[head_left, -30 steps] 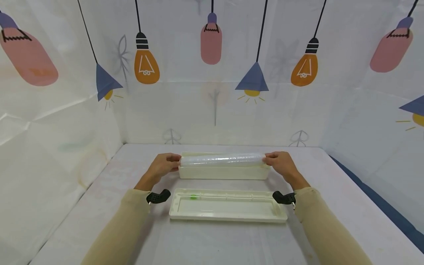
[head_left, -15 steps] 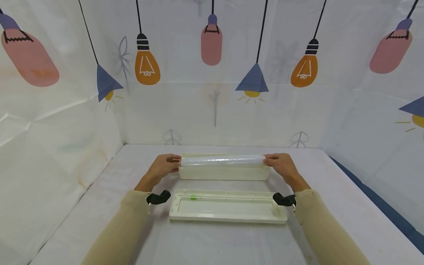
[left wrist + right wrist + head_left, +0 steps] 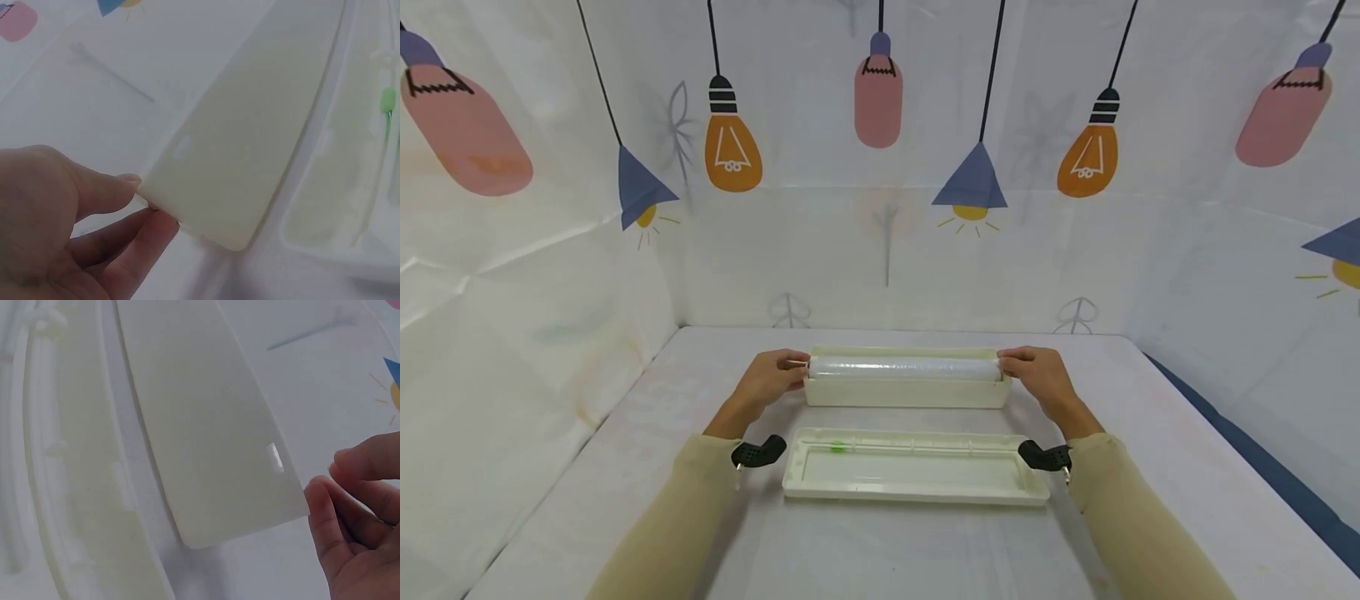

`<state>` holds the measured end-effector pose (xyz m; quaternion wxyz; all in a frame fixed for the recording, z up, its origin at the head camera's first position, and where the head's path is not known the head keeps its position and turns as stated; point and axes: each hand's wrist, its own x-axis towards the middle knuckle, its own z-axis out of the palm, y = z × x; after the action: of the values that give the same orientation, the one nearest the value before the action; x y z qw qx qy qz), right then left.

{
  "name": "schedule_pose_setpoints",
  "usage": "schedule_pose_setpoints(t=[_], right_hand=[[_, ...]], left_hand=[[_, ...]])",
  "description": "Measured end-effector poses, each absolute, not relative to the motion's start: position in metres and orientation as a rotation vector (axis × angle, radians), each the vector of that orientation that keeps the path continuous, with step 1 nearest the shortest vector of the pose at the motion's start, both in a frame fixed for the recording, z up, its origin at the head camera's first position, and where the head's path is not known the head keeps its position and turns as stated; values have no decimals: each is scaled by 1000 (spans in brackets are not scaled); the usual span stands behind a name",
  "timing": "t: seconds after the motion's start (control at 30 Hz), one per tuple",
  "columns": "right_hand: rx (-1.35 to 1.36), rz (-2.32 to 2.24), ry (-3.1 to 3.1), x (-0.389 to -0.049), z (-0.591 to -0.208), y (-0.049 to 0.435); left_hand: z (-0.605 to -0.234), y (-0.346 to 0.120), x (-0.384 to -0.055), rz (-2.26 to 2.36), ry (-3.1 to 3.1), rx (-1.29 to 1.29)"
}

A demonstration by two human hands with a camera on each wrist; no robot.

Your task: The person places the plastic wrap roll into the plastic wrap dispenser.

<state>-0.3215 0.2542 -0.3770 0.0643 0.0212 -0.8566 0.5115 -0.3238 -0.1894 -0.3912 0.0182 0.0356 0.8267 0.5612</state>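
A roll of cling film (image 3: 902, 369) lies level inside a long cream box (image 3: 906, 393), its lower part hidden by the front wall. At the box's left end my left hand (image 3: 765, 372) pinches the roll's end, thumb over the rim and fingers against the outside of the end wall. Opposite it, my right hand (image 3: 1036, 372) holds the roll's other end, fingertips bent in at the box's corner. The two wrist views show the box's front wall and hide the roll. A cream lid (image 3: 917, 492) lies inner side up in front, a green slider (image 3: 838, 447) on its rail.
The box and lid stand on a white-covered table (image 3: 917, 550). A white curtain (image 3: 820, 250) printed with hanging lamps closes in the back and sides. Black wrist mounts (image 3: 758, 452) sit near both cuffs, the right one overlapping the lid's corner in this view.
The roll, slanted with its right end higher a second ago, has sunk lower and now lies level in the box. Both hands keep nearly the same place and shape; the lid has not moved.
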Motion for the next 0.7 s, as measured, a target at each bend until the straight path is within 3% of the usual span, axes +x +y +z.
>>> schedule_pose_setpoints(t=[0.7], right_hand=[[262, 1661, -2490, -284, -375, 273]], left_hand=[[-386, -202, -281, 1683, 2500, 159]])
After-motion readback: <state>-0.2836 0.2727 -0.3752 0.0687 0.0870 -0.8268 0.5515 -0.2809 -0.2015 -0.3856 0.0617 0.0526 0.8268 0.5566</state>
